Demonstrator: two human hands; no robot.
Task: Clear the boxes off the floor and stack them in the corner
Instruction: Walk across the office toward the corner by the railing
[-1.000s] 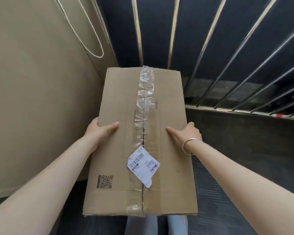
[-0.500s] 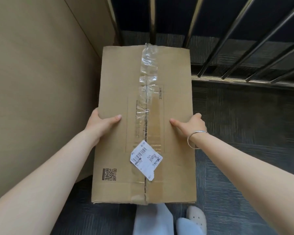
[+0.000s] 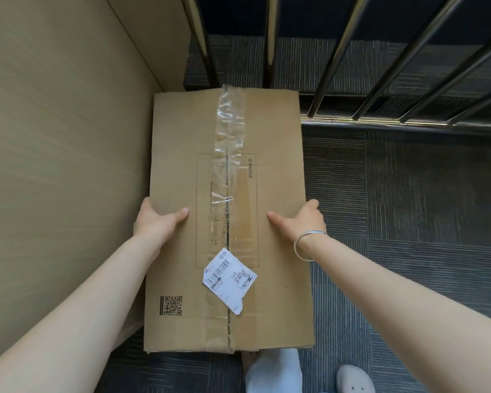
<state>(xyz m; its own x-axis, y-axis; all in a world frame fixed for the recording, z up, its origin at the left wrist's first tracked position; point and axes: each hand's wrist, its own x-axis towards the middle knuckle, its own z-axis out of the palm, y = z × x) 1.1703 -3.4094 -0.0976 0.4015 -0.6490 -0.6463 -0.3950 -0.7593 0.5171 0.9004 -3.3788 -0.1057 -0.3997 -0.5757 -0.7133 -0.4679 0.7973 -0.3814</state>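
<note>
Dark grey carpet tiles [image 3: 408,194], beige wall [image 3: 54,137] on the left, metal railing [image 3: 380,80] ahead: cardboard box [image 3: 278,171] held in the corner between them.

Long flat box, far end close to wall and railing base, gripped on both long edges. Left hand [image 3: 156,222] clamped on left edge, thumb laid on top, fingers hidden below. Right hand [image 3: 304,219] gripping right edge likewise, silver bangle [image 3: 306,245] at the wrist. Clear tape [image 3: 229,131] down the seam, torn shipping label [image 3: 228,279] near the close end, printed QR code [image 3: 172,305] beside it. Pale shoe [image 3: 355,380] on carpet.
</note>
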